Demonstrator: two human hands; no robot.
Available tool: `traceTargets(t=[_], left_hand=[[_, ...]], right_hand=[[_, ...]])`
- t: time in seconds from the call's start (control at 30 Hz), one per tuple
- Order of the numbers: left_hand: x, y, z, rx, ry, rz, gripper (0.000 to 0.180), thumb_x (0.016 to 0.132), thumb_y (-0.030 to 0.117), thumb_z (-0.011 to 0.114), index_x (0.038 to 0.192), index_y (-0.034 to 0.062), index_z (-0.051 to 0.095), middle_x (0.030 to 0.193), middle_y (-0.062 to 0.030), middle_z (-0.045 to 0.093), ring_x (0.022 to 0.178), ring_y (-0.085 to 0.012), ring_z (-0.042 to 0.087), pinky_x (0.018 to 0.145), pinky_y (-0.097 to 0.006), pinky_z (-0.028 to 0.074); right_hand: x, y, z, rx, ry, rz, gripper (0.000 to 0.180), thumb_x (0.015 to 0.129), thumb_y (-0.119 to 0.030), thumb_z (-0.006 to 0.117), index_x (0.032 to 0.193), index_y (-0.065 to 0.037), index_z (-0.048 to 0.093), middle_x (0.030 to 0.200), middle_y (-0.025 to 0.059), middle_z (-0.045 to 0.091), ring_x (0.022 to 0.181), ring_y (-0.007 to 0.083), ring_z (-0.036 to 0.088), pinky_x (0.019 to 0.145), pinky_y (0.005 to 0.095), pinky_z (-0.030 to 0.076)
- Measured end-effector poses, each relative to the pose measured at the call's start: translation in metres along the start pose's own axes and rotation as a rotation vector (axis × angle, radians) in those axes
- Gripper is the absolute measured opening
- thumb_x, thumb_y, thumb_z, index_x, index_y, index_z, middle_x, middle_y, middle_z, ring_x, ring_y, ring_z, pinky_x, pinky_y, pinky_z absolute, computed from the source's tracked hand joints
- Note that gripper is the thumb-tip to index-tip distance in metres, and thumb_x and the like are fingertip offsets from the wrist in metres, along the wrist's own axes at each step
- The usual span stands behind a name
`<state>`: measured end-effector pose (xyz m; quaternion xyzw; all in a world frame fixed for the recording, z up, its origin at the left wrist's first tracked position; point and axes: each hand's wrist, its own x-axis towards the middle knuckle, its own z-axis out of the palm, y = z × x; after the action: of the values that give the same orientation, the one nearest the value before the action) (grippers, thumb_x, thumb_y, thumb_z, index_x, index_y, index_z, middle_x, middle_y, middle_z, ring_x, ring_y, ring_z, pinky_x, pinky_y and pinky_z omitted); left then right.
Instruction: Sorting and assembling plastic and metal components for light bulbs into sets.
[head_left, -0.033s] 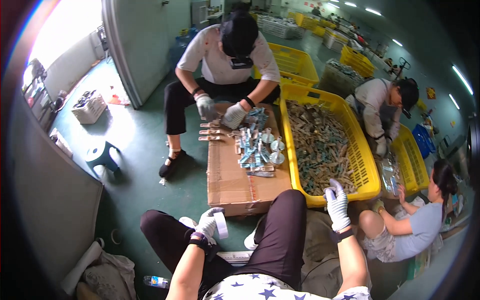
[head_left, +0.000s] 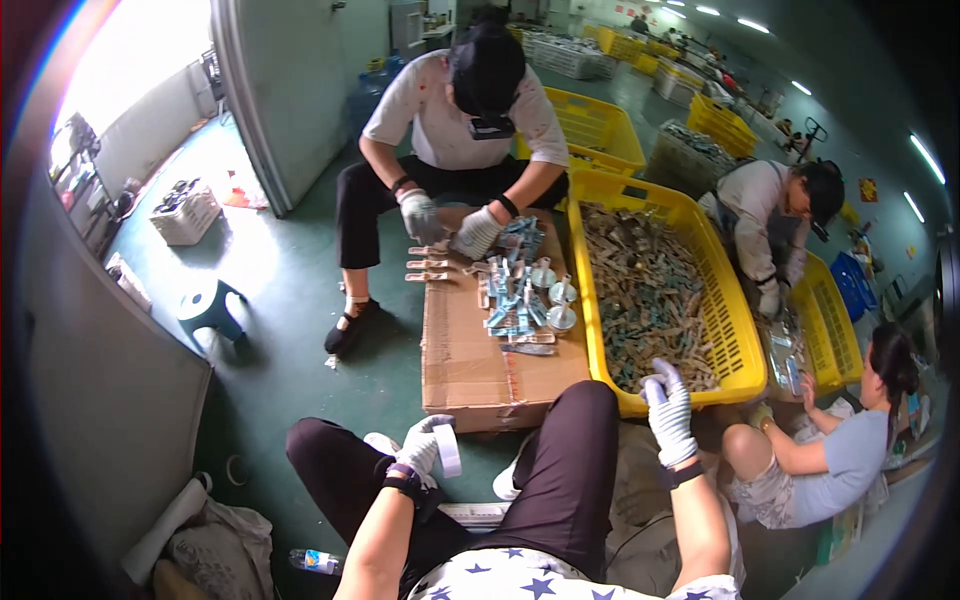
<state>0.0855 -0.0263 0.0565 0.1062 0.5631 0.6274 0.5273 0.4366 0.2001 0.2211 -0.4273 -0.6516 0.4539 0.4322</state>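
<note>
Meanwhile, the right hand (head_left: 668, 412) is reaching its gloved fingers, closed around a small pale piece, at the yellow crate's (head_left: 742, 340) near rim; the left hand (head_left: 425, 447) is gripping a white tape roll (head_left: 447, 450) beside the cardboard box (head_left: 480, 360).

Hidden and unclear parts

The small pieces heaped in the yellow crate (head_left: 735, 345) at two o'clock blur together — their kind cannot be told; whatever the right hand (head_left: 668, 412) pinches is hidden by its glove — the person (head_left: 840, 455) at four o'clock is cut off.
</note>
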Motion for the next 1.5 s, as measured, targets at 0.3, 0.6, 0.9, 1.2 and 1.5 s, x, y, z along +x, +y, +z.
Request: traceTargets(t=[0.3, 0.6, 0.9, 1.2, 1.5], left_hand=[[-0.009, 0.008, -0.005, 0.009, 0.011, 0.023, 0.022, 0.080, 0.003, 0.069, 0.101, 0.0074, 0.067, 0.088, -0.0009, 0.067, 0.070, -0.0122, 0.061, 0.061, -0.027, 0.051], [-0.010, 0.007, -0.004, -0.044, -0.022, -0.037, 0.028, 0.077, -0.004, 0.068, 0.104, 0.0058, 0.067, 0.089, -0.0013, 0.065, 0.074, -0.0120, 0.060, 0.066, -0.027, 0.051], [-0.012, 0.009, -0.005, -0.040, -0.015, -0.020, 0.025, 0.081, 0.001, 0.068, 0.105, 0.0071, 0.067, 0.086, 0.0002, 0.065, 0.071, -0.0107, 0.059, 0.065, -0.026, 0.050], [-0.010, 0.008, -0.005, -0.054, -0.029, -0.013, 0.027, 0.080, 0.000, 0.068, 0.106, 0.0064, 0.066, 0.088, -0.0002, 0.065, 0.072, -0.0110, 0.060, 0.065, -0.026, 0.050], [-0.010, 0.005, -0.005, -0.053, -0.027, -0.045, 0.030, 0.078, -0.005, 0.066, 0.106, 0.0051, 0.065, 0.093, -0.0021, 0.065, 0.077, -0.0130, 0.061, 0.067, -0.026, 0.050]], right_hand=[[-0.020, -0.012, 0.194, -0.264, -0.652, -0.116, 0.035, 0.087, -0.018, 0.058, 0.118, -0.001, 0.057, 0.101, 0.0158, 0.066, 0.089, 0.0246, 0.065, 0.079, 0.0334, 0.051], [0.074, 0.064, 0.241, -1.262, -0.524, -0.105, 0.036, 0.081, -0.019, 0.053, 0.113, -0.004, 0.059, 0.115, 0.0194, 0.059, 0.103, 0.0353, 0.060, 0.088, 0.0474, 0.047], [0.086, 0.073, 0.270, -1.500, -0.593, -0.081, 0.027, 0.092, -0.018, 0.047, 0.111, -0.009, 0.065, 0.113, 0.0114, 0.062, 0.099, 0.0268, 0.063, 0.074, 0.0451, 0.050], [0.086, 0.094, 0.267, -1.406, -0.543, -0.164, 0.025, 0.084, -0.017, 0.052, 0.100, -0.007, 0.068, 0.099, 0.0147, 0.069, 0.089, 0.0285, 0.067, 0.075, 0.0475, 0.050], [0.057, 0.055, 0.275, -0.805, -0.361, -0.261, 0.018, 0.086, -0.017, 0.056, 0.099, -0.006, 0.061, 0.095, 0.0184, 0.064, 0.087, 0.0363, 0.063, 0.075, 0.0453, 0.050]])
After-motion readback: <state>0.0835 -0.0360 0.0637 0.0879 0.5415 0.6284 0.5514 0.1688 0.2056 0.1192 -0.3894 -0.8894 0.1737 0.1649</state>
